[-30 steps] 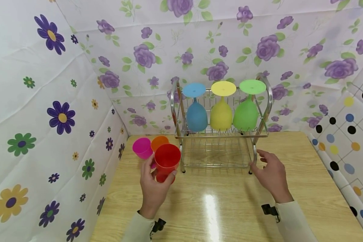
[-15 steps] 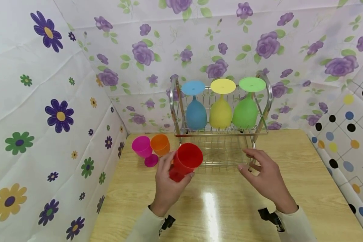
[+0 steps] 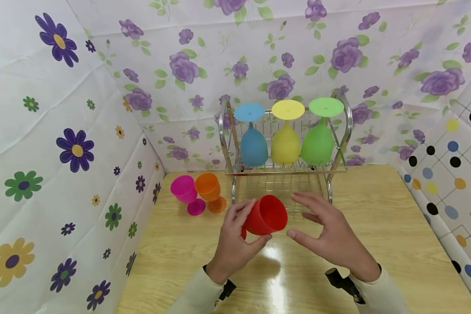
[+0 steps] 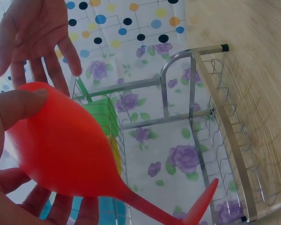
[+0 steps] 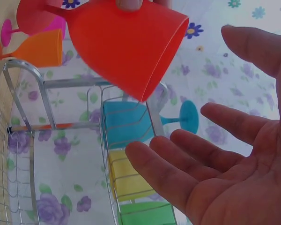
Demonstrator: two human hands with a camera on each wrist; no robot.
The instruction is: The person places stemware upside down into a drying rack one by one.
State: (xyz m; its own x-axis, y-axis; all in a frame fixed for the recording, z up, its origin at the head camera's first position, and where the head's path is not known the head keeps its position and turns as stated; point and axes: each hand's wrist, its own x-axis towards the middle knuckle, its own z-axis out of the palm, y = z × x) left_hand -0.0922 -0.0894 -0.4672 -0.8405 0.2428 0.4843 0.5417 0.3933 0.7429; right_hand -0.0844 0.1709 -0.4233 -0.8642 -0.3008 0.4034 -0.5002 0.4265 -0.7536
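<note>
A red plastic goblet (image 3: 264, 216) is held in my left hand (image 3: 237, 240), thumb on one side of the bowl and fingers on the other. It is tilted, its mouth facing right toward my right hand (image 3: 329, 231). In the left wrist view the goblet's bowl (image 4: 70, 145) leads down to a thin stem and foot. My right hand's fingers are spread and hold nothing, just beyond the goblet's rim in the right wrist view. Behind both hands stands a two-tier metal rack (image 3: 286, 173), with blue (image 3: 254, 146), yellow (image 3: 285, 146) and green (image 3: 318, 144) goblets upside down on its upper tier.
Left of the rack, a pink goblet (image 3: 183, 189) and an orange goblet (image 3: 208, 186) stand upright on the wooden table (image 3: 172, 261). Flowered cloth (image 3: 180, 109) hangs behind and to the left, and dotted cloth (image 3: 451, 187) hangs at the right.
My left hand has carried the red goblet rightward, away from the pink and orange goblets, and tipped its mouth to the right. My right hand has moved left from the rack's leg toward the goblet.
</note>
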